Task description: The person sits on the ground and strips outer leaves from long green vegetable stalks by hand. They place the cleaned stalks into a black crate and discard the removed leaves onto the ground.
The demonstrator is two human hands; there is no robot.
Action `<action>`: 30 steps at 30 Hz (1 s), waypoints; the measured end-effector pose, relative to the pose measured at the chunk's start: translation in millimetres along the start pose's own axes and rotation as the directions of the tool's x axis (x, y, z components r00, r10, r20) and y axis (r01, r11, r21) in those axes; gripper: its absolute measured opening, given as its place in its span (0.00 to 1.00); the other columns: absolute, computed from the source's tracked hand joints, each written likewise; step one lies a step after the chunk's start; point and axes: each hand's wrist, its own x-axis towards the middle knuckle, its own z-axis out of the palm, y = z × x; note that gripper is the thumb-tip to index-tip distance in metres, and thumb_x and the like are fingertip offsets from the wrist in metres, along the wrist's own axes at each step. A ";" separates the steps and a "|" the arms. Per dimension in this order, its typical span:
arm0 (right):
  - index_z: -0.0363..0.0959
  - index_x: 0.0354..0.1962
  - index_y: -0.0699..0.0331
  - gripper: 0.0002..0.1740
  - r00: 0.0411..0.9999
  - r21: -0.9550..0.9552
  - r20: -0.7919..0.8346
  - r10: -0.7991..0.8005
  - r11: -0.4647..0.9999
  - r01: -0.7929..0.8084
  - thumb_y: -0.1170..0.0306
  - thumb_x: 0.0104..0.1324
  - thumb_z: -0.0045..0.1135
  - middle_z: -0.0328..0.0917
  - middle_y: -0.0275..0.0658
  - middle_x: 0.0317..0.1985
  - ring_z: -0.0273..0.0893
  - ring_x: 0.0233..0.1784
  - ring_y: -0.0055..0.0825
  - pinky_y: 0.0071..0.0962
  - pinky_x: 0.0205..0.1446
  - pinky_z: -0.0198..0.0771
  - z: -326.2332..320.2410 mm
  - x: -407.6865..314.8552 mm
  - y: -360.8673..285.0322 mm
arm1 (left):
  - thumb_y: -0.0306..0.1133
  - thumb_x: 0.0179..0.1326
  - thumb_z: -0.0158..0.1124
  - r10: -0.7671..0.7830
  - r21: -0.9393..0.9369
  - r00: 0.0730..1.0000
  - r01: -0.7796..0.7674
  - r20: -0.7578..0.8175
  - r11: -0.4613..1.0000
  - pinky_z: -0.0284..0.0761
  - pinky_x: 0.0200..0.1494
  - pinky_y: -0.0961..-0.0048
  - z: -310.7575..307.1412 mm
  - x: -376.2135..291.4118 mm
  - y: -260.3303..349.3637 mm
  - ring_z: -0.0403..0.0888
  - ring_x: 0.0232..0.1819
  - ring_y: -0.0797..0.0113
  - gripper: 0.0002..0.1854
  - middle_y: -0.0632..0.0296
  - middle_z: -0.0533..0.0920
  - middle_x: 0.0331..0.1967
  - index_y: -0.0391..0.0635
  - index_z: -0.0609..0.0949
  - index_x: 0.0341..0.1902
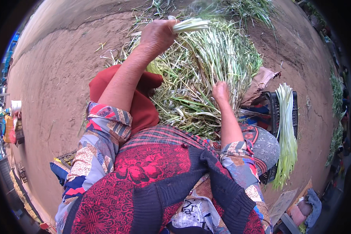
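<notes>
My left hand [158, 33], raised over the far left side of the heap, is closed round a small bundle of pale stalks [192, 25], whose whitish ends point right. Long, thin green-and-white leafy stalks [222, 49] lie massed in front of me, resembling garlic chives. At their near end is my right hand [221, 90], its fingers curled down among the stalks. Those fingers are mostly hidden, so I cannot tell whether they grip anything. Loose leaves and trimmings [181, 90] cover the ground between my arms.
Right of me, a sheaf of cleaned pale stalks [286, 128] lies across a black plastic crate [271, 106]. Beside the heap is a crumpled brownish sheet [259, 83]. Dark red cloth [143, 108] covers my left knee. More greens [245, 11] lie farther off on bare earth [61, 79].
</notes>
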 end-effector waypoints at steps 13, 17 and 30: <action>0.53 0.63 0.58 0.41 0.919 0.992 -0.122 -0.375 -0.029 0.120 0.67 0.56 0.67 0.61 0.41 0.62 0.65 0.60 0.27 0.33 0.49 0.70 -83.4 1.2 -82.6 | 0.35 0.46 0.71 -0.110 -0.574 0.988 0.152 0.108 0.805 0.75 0.35 0.66 22.8 -9.6 15.0 0.82 0.30 0.60 0.13 0.58 0.83 0.26 0.48 0.83 0.36; 0.54 0.58 0.68 0.35 0.962 0.994 -0.105 -0.251 0.001 0.109 0.75 0.57 0.63 0.78 0.37 0.32 0.76 0.28 0.20 0.13 0.24 0.67 -100.9 -16.0 -116.2 | 0.35 0.45 0.72 -0.020 -0.652 0.990 0.106 0.139 0.751 0.75 0.36 0.67 32.1 -16.4 33.9 0.82 0.30 0.61 0.14 0.56 0.82 0.27 0.46 0.82 0.36; 0.71 0.47 0.68 0.17 0.986 0.920 -0.086 -0.145 -0.392 0.023 0.83 0.61 0.46 0.72 0.33 0.25 0.55 0.15 0.12 0.12 0.14 0.51 -134.6 -6.1 -75.8 | 0.33 0.48 0.72 -0.007 -0.669 0.991 0.097 0.135 0.737 0.76 0.37 0.70 25.5 -7.3 24.5 0.81 0.30 0.71 0.12 0.62 0.83 0.28 0.44 0.82 0.35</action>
